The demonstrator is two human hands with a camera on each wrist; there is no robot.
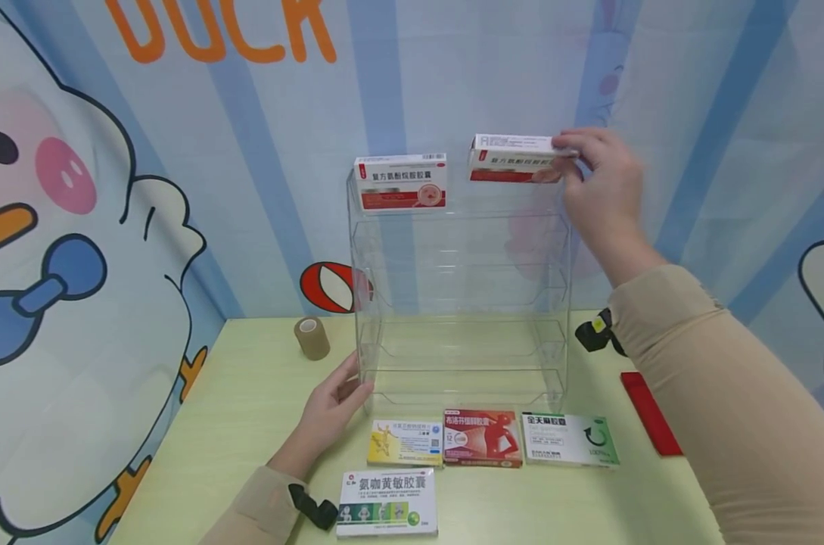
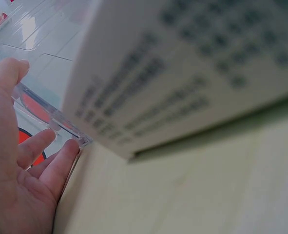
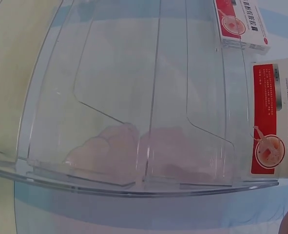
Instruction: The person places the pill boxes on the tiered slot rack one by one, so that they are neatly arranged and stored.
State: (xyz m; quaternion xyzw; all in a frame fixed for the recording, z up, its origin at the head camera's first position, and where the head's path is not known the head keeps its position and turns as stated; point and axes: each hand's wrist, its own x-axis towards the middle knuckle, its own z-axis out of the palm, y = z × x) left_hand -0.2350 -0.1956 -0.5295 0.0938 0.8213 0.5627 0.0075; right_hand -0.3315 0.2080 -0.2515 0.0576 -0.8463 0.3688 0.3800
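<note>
A clear tiered display rack (image 1: 566,333) stands upright on the table. On its top tier at the left sits a white-and-red medicine box (image 1: 403,183). My right hand (image 1: 605,189) pinches the right end of a matching medicine box (image 1: 510,160) at the rack's top right. In the right wrist view that held box (image 3: 270,119) overlaps the uppermost tier, with fingertips at its end. Low on the rack's left side, my left hand (image 1: 330,416) grips the side panel, thumb on one face and fingers on the other, as the left wrist view shows.
Before the rack lie a yellow-and-white box (image 1: 405,443), a red box (image 1: 483,439) and a green-and-white box (image 1: 570,439). Nearer is a white-and-green box (image 1: 387,503). A brown tape roll (image 1: 312,338) stands left; a red strip (image 1: 651,413) lies right. A cartoon-printed curtain (image 1: 282,151) hangs behind.
</note>
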